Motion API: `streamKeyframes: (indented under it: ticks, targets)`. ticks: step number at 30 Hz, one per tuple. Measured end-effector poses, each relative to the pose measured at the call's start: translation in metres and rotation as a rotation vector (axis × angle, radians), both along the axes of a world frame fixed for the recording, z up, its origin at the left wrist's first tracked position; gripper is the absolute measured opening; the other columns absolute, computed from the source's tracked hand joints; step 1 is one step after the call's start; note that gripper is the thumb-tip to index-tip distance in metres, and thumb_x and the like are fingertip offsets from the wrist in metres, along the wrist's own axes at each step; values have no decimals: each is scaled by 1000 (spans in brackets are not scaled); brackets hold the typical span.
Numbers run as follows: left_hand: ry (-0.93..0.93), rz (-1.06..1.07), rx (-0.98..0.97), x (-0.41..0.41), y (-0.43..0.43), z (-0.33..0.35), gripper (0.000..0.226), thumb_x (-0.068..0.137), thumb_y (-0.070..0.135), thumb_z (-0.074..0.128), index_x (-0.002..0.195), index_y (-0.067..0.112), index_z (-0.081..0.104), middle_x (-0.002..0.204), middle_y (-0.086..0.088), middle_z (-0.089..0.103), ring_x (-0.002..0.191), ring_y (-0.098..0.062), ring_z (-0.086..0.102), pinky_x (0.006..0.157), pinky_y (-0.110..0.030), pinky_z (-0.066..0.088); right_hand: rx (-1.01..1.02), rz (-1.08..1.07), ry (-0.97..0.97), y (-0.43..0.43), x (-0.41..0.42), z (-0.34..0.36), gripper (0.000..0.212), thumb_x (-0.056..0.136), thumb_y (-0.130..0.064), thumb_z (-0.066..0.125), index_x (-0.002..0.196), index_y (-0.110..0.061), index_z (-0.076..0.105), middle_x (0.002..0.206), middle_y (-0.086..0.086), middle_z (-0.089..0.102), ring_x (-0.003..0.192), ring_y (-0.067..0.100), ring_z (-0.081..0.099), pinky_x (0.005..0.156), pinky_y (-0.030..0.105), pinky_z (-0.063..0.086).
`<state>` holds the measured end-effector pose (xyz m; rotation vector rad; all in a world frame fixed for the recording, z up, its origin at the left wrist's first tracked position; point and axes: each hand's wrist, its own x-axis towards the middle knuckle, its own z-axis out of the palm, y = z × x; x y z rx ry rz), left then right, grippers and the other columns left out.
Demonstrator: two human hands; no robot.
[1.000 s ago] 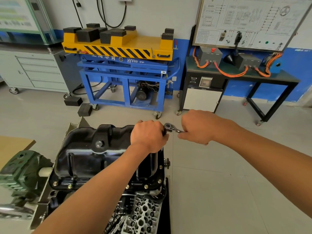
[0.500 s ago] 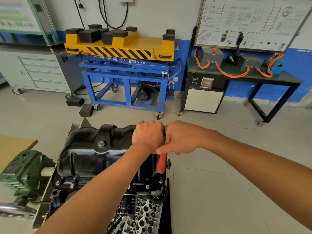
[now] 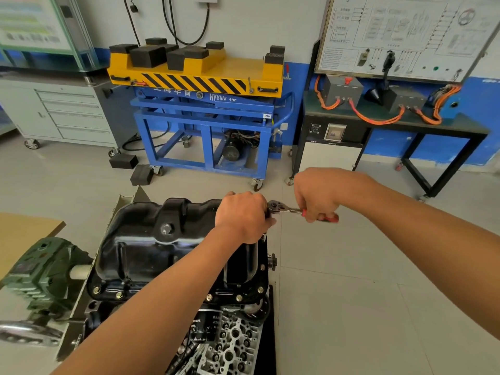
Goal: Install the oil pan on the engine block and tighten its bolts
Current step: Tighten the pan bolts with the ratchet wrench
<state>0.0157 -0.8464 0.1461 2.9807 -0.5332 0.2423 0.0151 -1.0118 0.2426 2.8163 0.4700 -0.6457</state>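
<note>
A glossy black oil pan (image 3: 151, 247) sits on top of the engine block (image 3: 230, 345), with several bolts (image 3: 119, 295) along its near flange. A ratchet wrench (image 3: 286, 209) with a red handle stands over the pan's far right corner. My left hand (image 3: 243, 217) is curled around the ratchet's head and the extension beneath it. My right hand (image 3: 316, 196) grips the red handle, which points to the right of the pan. The bolt under the ratchet is hidden by my left hand.
A green gearbox (image 3: 40, 269) of the engine stand sits at the left. Behind stand a blue and yellow lift cart (image 3: 205, 109), a grey drawer cabinet (image 3: 62, 112) and a black bench with orange cables (image 3: 378, 115). Black blocks (image 3: 132, 169) lie on the tiled floor.
My right hand swung the ratchet handle in toward my left hand half a second ago, then back out to the right. My left hand stayed on the ratchet head.
</note>
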Motion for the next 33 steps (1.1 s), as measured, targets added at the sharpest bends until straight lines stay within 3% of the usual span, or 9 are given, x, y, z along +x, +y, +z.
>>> streamKeyframes:
  ticks: [3, 5, 9, 15, 21, 24, 26, 29, 33]
  targets:
    - [11, 10, 11, 0, 0, 0, 44, 91, 57, 57, 65, 27, 39, 62, 7, 43, 67, -20, 50, 84, -36, 39, -79, 109, -383, 8, 6, -7, 32, 85, -5, 66, 64, -20, 48, 67, 4, 50, 55, 20, 52, 48, 29, 41]
    - [19, 12, 10, 0, 0, 1, 44, 91, 57, 57, 64, 27, 40, 62, 7, 44, 67, -20, 50, 85, -37, 40, -36, 149, -510, 14, 8, -13, 27, 88, 0, 59, 70, -18, 49, 72, 3, 43, 56, 19, 44, 51, 32, 39]
    - [13, 10, 13, 0, 0, 1, 44, 92, 56, 55, 63, 28, 40, 62, 8, 43, 70, -20, 51, 87, -36, 39, 66, 199, -474, 13, 9, -25, 25, 89, -1, 57, 109, -17, 59, 101, 3, 52, 83, 26, 56, 61, 39, 47]
    - [-26, 27, 17, -1, -2, -3, 43, 91, 53, 54, 60, 26, 43, 59, 6, 46, 59, -18, 48, 83, -36, 39, 113, 166, -412, -5, 4, -33, 33, 94, -25, 57, 126, -19, 54, 121, 2, 52, 103, 27, 58, 76, 42, 52]
    - [-55, 60, -18, -1, -3, -5, 39, 87, 50, 57, 61, 26, 40, 57, 6, 45, 51, -11, 39, 74, -33, 33, 96, 99, -359, -15, -11, -26, 31, 93, -46, 61, 91, -16, 59, 82, 3, 51, 69, 20, 55, 65, 39, 53]
    - [-59, 62, -26, -1, -4, -5, 38, 87, 50, 56, 61, 26, 42, 57, 7, 47, 51, -12, 41, 73, -33, 33, 107, 99, -272, -13, -20, -18, 42, 91, -49, 63, 66, -17, 53, 64, 2, 54, 57, 18, 54, 51, 32, 43]
    - [-64, 58, -31, -1, -4, -6, 39, 88, 50, 56, 61, 26, 43, 57, 7, 48, 51, -12, 42, 73, -33, 33, 132, 129, -178, -8, -27, -15, 48, 91, -49, 63, 58, -16, 55, 50, -2, 53, 50, 16, 54, 51, 31, 47]
    - [-54, 59, -23, -3, -3, -4, 37, 88, 49, 54, 61, 26, 43, 57, 7, 46, 50, -12, 39, 76, -34, 36, 200, 191, -103, 8, -38, -16, 52, 90, -47, 64, 52, -16, 48, 46, -3, 40, 43, 12, 39, 46, 25, 34]
    - [-34, 50, 62, -5, -2, 0, 27, 85, 31, 56, 66, 24, 39, 75, 3, 61, 61, -16, 52, 80, -33, 33, 257, 250, -155, 35, -49, -20, 49, 89, -45, 65, 52, -19, 45, 50, -5, 43, 45, 10, 39, 45, 26, 31]
